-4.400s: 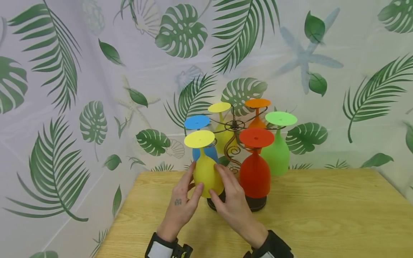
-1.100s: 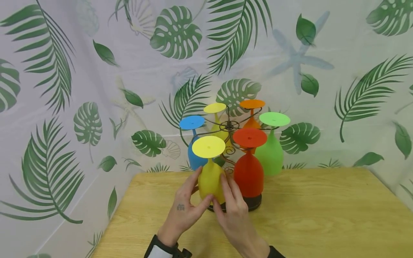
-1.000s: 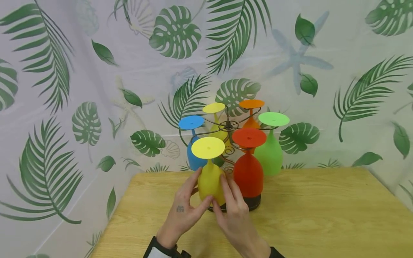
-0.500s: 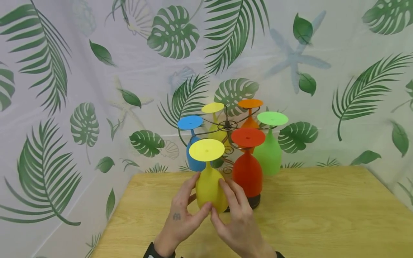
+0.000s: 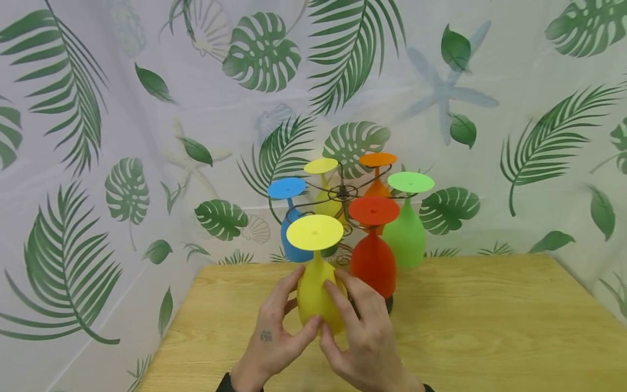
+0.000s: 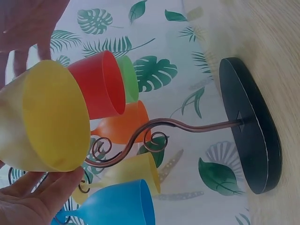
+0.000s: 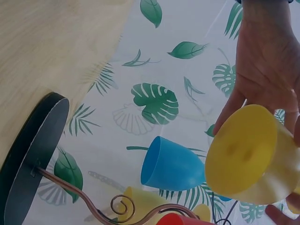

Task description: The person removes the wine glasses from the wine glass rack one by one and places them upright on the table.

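Upside down between both hands is a yellow goblet (image 5: 317, 294), its round foot on top and its bowl below. My left hand (image 5: 276, 332) grips the bowl from the left. From the right, my right hand (image 5: 364, 329) holds the same bowl, fingers curled against its side. Both thumbs lie on the near side of the bowl. Behind it stands a metal goblet rack (image 5: 343, 192) with curled arms and a black base (image 6: 251, 126). In the wrist views the goblet's rim faces the camera, off the table and apart from the base.
Upside-down goblets hang on the rack: red (image 5: 374, 261), green (image 5: 405, 234), orange (image 5: 377, 188), blue (image 5: 294, 239) and another yellow one (image 5: 325, 201). The wooden table (image 5: 490, 316) extends both ways. A leaf-printed cloth (image 5: 441, 65) stands behind it.
Both hands have drawn the yellow goblet off the rack's front left arm, toward me and lower. My right fingers have shifted on the bowl. The view has shifted slightly.
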Demonstrator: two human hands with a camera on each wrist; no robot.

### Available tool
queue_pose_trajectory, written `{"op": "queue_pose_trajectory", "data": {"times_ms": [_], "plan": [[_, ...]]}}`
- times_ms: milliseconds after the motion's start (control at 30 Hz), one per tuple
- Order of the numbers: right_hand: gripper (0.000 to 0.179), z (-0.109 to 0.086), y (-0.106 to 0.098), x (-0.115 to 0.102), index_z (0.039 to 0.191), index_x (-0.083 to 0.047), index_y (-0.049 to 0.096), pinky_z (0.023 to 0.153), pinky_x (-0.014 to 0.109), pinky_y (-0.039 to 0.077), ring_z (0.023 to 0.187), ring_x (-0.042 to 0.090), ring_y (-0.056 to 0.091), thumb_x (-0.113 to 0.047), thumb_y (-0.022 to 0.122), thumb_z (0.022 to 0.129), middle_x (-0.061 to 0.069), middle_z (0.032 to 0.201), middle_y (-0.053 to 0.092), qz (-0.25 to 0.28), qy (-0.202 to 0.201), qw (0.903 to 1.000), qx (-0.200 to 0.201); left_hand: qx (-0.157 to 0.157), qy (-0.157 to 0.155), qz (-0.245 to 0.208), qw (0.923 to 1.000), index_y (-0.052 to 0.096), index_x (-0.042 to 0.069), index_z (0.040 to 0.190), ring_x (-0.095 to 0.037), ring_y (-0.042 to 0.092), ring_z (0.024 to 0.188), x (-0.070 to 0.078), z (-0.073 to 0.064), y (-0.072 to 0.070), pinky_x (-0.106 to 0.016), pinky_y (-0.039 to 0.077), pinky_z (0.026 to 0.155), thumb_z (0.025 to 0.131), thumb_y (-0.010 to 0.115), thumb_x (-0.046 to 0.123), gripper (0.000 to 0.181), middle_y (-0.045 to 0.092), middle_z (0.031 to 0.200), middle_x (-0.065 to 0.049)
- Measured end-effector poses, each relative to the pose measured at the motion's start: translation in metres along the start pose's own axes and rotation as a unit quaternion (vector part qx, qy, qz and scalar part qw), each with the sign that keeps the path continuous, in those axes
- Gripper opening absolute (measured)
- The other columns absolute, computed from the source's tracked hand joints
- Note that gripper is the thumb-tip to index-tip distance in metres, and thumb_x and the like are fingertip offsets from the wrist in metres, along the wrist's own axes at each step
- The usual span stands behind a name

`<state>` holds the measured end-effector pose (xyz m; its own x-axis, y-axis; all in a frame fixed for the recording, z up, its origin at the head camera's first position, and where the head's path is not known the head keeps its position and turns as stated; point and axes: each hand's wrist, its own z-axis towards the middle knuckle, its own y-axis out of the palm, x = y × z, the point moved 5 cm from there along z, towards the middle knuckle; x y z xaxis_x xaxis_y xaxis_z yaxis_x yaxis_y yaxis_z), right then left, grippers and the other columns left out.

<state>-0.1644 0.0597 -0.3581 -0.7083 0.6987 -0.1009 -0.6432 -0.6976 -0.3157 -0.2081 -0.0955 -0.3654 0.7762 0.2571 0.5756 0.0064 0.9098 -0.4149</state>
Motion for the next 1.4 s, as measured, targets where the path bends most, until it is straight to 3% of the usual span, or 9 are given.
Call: {"op": "queue_pose_trajectory", "data": {"times_ms": [233, 367, 533, 767, 867, 1000, 1100, 1300, 1400], "plan": [[0.047, 0.007, -0.003, -0.003, 0.127, 0.004, 0.066, 0.121, 0.040, 0.028, 0.135, 0.041, 0.049, -0.012, 0.037, 0.093, 0.020, 0.142, 0.060, 0.039, -0.106, 0.9936, 0.010, -0.007, 0.035, 0.008, 0.9993, 0.043, 0.009, 0.152, -0.023, 0.064, 0.119, 0.002, -0.002, -0.003, -0.032, 0.062, 0.083, 0.087, 0.076, 0.010, 0.072, 0.059, 0.138, -0.012], [0.051, 0.012, -0.005, -0.001, 0.127, 0.002, 0.067, 0.125, 0.042, 0.023, 0.135, 0.040, 0.050, 0.000, 0.031, 0.091, 0.018, 0.140, 0.062, 0.020, -0.134, 0.9906, -0.013, -0.012, 0.037, 0.011, 0.9992, 0.043, 0.008, 0.153, -0.023, 0.064, 0.118, 0.003, -0.004, -0.003, -0.031, 0.062, 0.084, 0.088, 0.075, 0.011, 0.072, 0.059, 0.138, -0.012], [0.051, 0.011, -0.003, 0.003, 0.133, -0.003, 0.065, 0.126, 0.043, 0.023, 0.133, 0.040, 0.052, 0.004, 0.029, 0.098, 0.016, 0.143, 0.061, -0.006, -0.142, 0.9883, -0.055, -0.016, 0.037, 0.015, 0.9991, 0.043, 0.008, 0.152, -0.023, 0.065, 0.117, 0.002, -0.004, -0.005, -0.032, 0.062, 0.083, 0.088, 0.075, 0.011, 0.072, 0.060, 0.137, -0.012], [0.049, 0.008, -0.003, 0.013, 0.146, -0.009, 0.056, 0.127, 0.047, 0.018, 0.142, 0.040, 0.046, -0.008, 0.026, 0.107, 0.012, 0.154, 0.051, -0.008, -0.156, 0.9765, -0.148, -0.028, 0.029, 0.027, 0.9988, 0.045, 0.007, 0.150, -0.021, 0.066, 0.113, 0.001, -0.006, -0.008, -0.030, 0.062, 0.081, 0.087, 0.075, 0.015, 0.070, 0.062, 0.132, -0.009], [0.046, 0.009, -0.003, 0.015, 0.150, -0.010, 0.052, 0.126, 0.053, 0.018, 0.145, 0.039, 0.044, -0.005, 0.047, 0.104, 0.010, 0.158, 0.047, -0.022, -0.172, 0.9690, -0.176, -0.030, 0.026, 0.033, 0.9987, 0.046, 0.009, 0.150, -0.021, 0.066, 0.113, 0.000, -0.006, -0.010, -0.031, 0.062, 0.081, 0.086, 0.075, 0.015, 0.070, 0.062, 0.133, -0.009], [0.087, 0.008, -0.006, 0.015, 0.155, -0.013, 0.045, 0.127, 0.055, 0.014, 0.150, 0.034, 0.037, 0.000, 0.083, 0.078, 0.007, 0.163, 0.039, -0.041, -0.188, 0.9559, -0.221, -0.036, 0.030, 0.037, 0.9982, 0.047, 0.012, 0.150, -0.019, 0.066, 0.111, 0.000, -0.008, -0.010, -0.032, 0.062, 0.079, 0.085, 0.075, 0.016, 0.071, 0.063, 0.133, -0.007], [0.105, 0.007, -0.008, 0.014, 0.157, -0.017, 0.043, 0.124, 0.057, 0.019, 0.151, 0.032, 0.035, -0.002, 0.093, 0.066, 0.007, 0.166, 0.034, -0.051, -0.199, 0.9488, -0.240, -0.040, 0.038, 0.038, 0.9977, 0.046, 0.012, 0.151, -0.017, 0.066, 0.109, 0.001, -0.009, -0.009, -0.031, 0.062, 0.079, 0.086, 0.075, 0.018, 0.071, 0.063, 0.131, -0.006], [0.093, 0.008, -0.013, 0.014, 0.155, -0.020, 0.046, 0.115, 0.061, 0.030, 0.148, 0.033, 0.039, -0.003, 0.087, 0.074, 0.009, 0.166, 0.034, -0.059, -0.210, 0.9466, -0.237, -0.041, 0.056, 0.032, 0.9970, 0.046, 0.007, 0.150, -0.019, 0.067, 0.111, 0.003, -0.007, -0.008, -0.031, 0.061, 0.080, 0.088, 0.074, 0.020, 0.069, 0.064, 0.132, -0.008], [0.066, 0.008, -0.016, 0.016, 0.154, -0.020, 0.048, 0.121, 0.058, 0.023, 0.147, 0.034, 0.042, -0.005, 0.070, 0.094, 0.009, 0.164, 0.037, -0.060, -0.209, 0.9486, -0.230, -0.036, 0.066, 0.028, 0.9968, 0.048, 0.007, 0.148, -0.020, 0.068, 0.111, 0.005, -0.007, -0.008, -0.032, 0.062, 0.081, 0.089, 0.074, 0.021, 0.066, 0.064, 0.133, -0.009]]}}
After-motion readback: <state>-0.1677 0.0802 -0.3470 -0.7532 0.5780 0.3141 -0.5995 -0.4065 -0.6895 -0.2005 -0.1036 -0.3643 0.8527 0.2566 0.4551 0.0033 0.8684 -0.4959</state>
